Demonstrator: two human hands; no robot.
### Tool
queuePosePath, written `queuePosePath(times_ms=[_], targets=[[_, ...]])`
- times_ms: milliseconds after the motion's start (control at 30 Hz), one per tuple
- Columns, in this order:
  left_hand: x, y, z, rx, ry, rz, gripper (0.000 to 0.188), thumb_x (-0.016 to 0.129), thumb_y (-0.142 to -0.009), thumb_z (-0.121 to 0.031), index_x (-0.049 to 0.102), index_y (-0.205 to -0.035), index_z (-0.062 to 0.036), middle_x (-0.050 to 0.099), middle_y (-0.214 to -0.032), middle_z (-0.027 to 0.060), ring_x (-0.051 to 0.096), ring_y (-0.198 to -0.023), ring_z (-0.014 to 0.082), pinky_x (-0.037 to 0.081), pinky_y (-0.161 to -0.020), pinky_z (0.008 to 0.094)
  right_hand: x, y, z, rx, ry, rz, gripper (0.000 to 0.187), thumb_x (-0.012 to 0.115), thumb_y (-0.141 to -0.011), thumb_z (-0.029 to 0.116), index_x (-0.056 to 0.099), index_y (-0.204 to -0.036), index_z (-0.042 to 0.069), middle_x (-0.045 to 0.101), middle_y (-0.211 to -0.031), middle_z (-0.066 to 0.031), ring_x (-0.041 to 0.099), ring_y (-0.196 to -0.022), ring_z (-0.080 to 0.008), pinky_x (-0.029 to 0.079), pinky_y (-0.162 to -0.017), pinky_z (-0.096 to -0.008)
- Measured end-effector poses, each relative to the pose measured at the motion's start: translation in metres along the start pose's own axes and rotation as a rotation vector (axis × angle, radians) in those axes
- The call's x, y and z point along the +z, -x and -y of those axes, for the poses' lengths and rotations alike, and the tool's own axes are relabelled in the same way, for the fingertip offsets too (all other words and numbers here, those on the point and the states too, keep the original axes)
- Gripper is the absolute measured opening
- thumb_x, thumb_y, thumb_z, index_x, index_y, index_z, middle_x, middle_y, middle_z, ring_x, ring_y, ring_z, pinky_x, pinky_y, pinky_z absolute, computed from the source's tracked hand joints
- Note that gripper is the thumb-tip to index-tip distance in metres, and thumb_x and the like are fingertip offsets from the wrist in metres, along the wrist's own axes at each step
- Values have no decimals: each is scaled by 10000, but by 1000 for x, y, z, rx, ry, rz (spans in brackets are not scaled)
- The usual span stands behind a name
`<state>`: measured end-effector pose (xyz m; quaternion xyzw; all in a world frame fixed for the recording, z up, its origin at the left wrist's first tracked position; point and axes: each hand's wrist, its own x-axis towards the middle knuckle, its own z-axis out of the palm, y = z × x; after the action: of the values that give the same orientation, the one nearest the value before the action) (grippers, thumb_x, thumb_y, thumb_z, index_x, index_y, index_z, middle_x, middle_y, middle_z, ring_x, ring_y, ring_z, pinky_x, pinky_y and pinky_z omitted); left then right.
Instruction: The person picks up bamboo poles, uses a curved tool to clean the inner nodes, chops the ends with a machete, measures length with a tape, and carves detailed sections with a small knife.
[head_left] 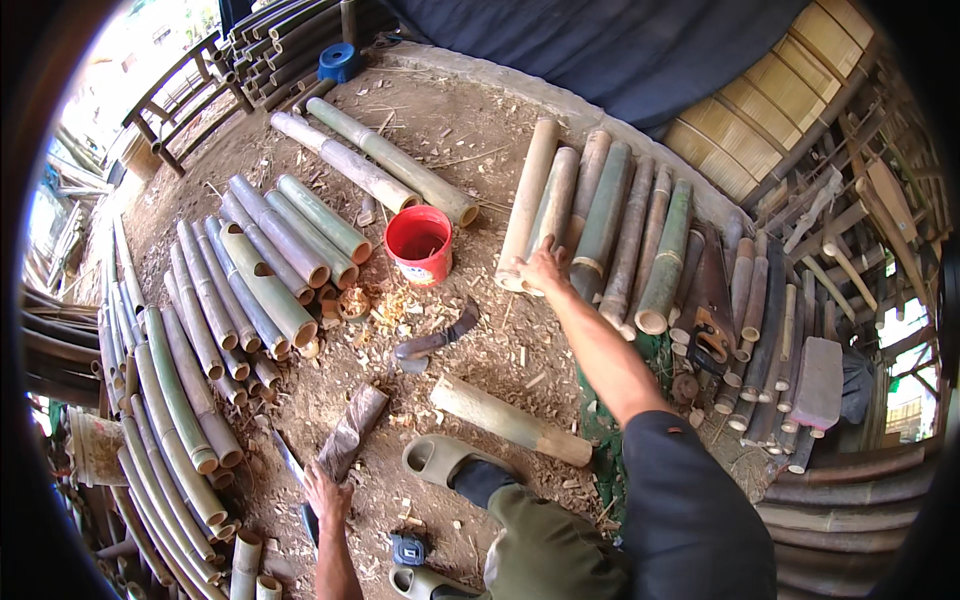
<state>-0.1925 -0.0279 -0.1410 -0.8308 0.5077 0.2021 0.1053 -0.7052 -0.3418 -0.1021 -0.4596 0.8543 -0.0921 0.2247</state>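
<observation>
My right hand (545, 268) reaches forward, fingers apart, touching the near ends of two pale bamboo tubes (528, 190) at the left of a row. My left hand (328, 494) is low at the left, its fingers curled over a tool with a long narrow blade (289, 458); a dark handle end shows below the palm. Just beyond this hand lies a dark brownish piece of wood or bamboo (356, 425). A pale cut bamboo tube (510, 418) lies in front of my shoes. A curved blade with a handle (438, 337) rests on the shavings.
A red bucket (418, 247) stands mid-floor. Bamboo tubes (180, 390) fill the left side. A handsaw (711, 310) leans among tubes at right, near a translucent box (818, 385). A tape measure (408, 548) lies beside my shoe. At the back are a blue stool (339, 63) and dark sheeting (600, 50).
</observation>
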Motion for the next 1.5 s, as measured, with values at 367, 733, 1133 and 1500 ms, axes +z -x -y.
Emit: queuePosePath(times_ms=[367,733,1133,1500], targets=[[11,18,-43,388,610,-217,620,763,-798,-259,503,-1292,11,523,-1252,236,513,-1181,388,412,-1039,471,20,140,-25,2,-1725,640,702,673,-856,467,472,-1325,-16,625,-1174,-225,650,-1030,-349,553,-903,-460],[-39,100,-140,503,1319,470,993,740,-788,-600,391,-1436,67,540,-1364,266,511,-1287,343,393,-1085,431,57,339,-63,-677,-1129,339,960,790,-757,429,292,-1460,5,482,-1248,-151,503,-1159,-266,445,-1001,-419],[52,148,-73,48,1777,-72,659,786,-756,-199,450,-1284,6,589,-1042,100,590,-889,208,520,-809,374,115,316,-212,-412,-447,491,626,765,-822,329,540,-1308,6,673,-1063,-143,668,-978,-271,529,-871,-388],[142,154,-62,7,2076,683,620,683,-744,-236,504,-1279,25,632,-1143,187,635,-1021,330,514,-950,480,131,407,-264,-440,-344,742,742,801,-789,357,478,-1347,-10,634,-1130,-165,632,-1037,-277,502,-913,-391]])
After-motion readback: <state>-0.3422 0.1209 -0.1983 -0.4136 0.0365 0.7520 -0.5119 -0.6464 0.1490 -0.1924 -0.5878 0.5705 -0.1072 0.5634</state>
